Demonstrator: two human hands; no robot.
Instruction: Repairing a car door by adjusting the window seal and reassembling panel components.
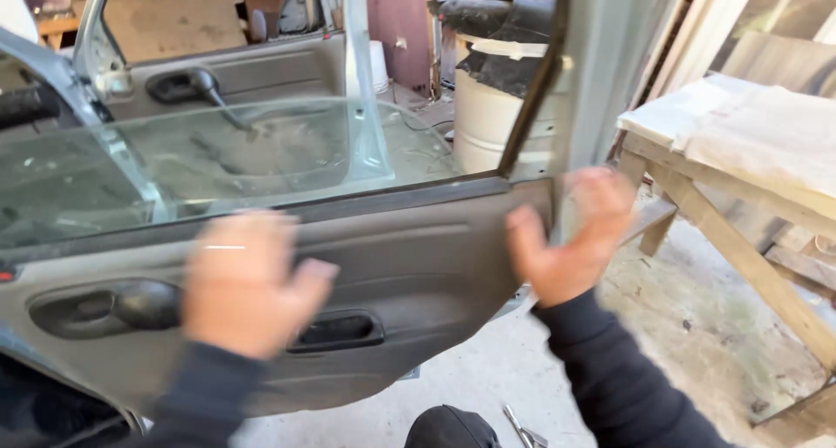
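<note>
**Both hands at a grey car door panel**

A grey door panel point(418, 256) is seen filling the middle of the view, with the window glass point(218, 165) above it, partly raised. The left hand point(248, 282) is held flat in front of the panel, at about 7 o'clock in the view; its fingers point(239, 239) are spread wide and nothing is gripped. Whether the palm is touching the panel cannot be told, as the hand is blurred. Just beside it, at 3 o'clock from the hand, the pull handle recess point(340, 330) is seen, and at 9 o'clock from it the dark inner handle point(144, 304).

The right hand point(575, 239) is placed at the rear edge of the panel, at about 4 o'clock in the view. Its fingers point(601, 200) are open and curved towards that edge, with the thumb on the panel side; a firm hold cannot be confirmed because of blur.

A second door point(252, 69) is seen behind the glass at 11 o'clock. A white drum point(488, 121) stands at 12 o'clock, and a wooden surface point(740, 195) covered with white sheeting is found at 3 o'clock. Concrete floor point(679, 326) lies below.
</note>
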